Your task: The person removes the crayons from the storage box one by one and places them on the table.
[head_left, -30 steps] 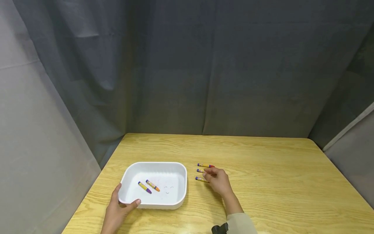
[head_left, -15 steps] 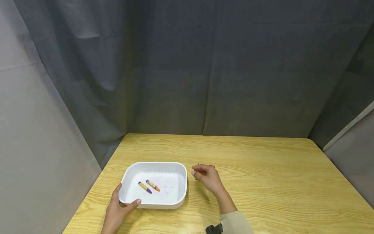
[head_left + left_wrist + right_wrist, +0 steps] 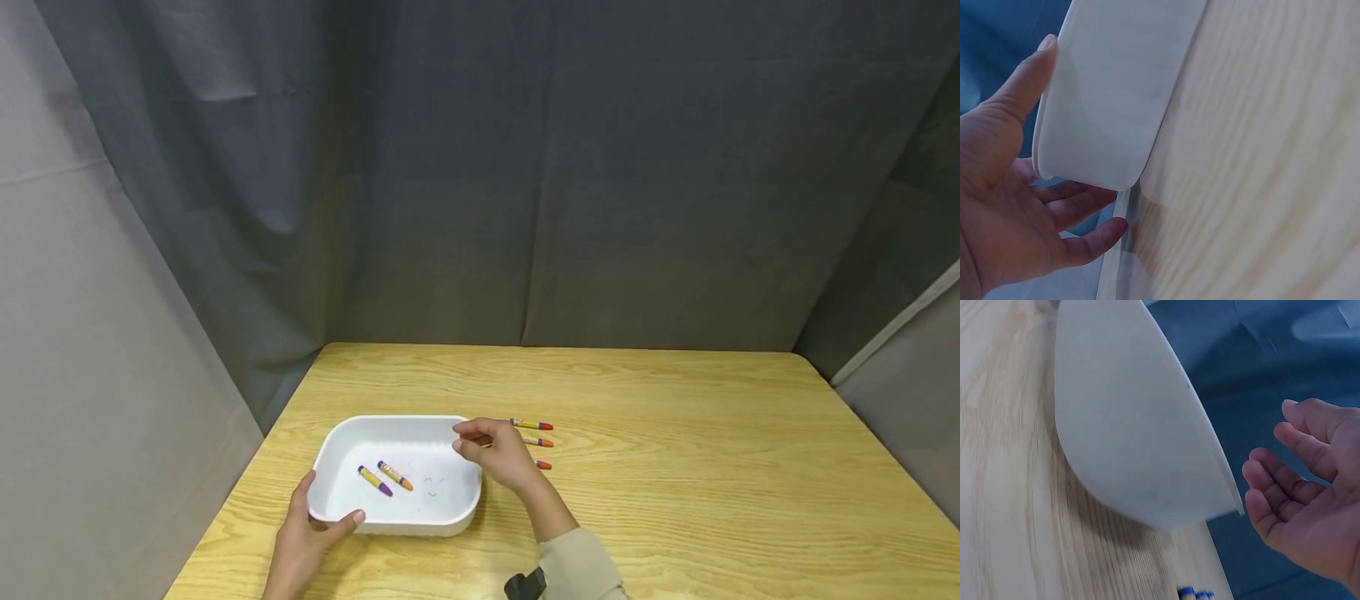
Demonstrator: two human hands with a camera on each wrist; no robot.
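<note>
We see our left hand (image 3: 303, 546) holding the near corner of the white tray (image 3: 457, 521) on the wooden surface (image 3: 675, 500), thumb on the rim and fingers under it. Inside the tray lie two crayons (image 3: 384, 477). Our right hand (image 3: 498, 454) floats over the tray's right edge, fingers loosely bent and holding nothing, with three crayons (image 3: 536, 440) just past it.

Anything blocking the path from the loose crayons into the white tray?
Nothing visible. The three crayons lie on bare table just right of the tray, with only its low right wall to clear. The right hand hangs over that wall, holding nothing. The left hand grips the near-left corner.
</note>
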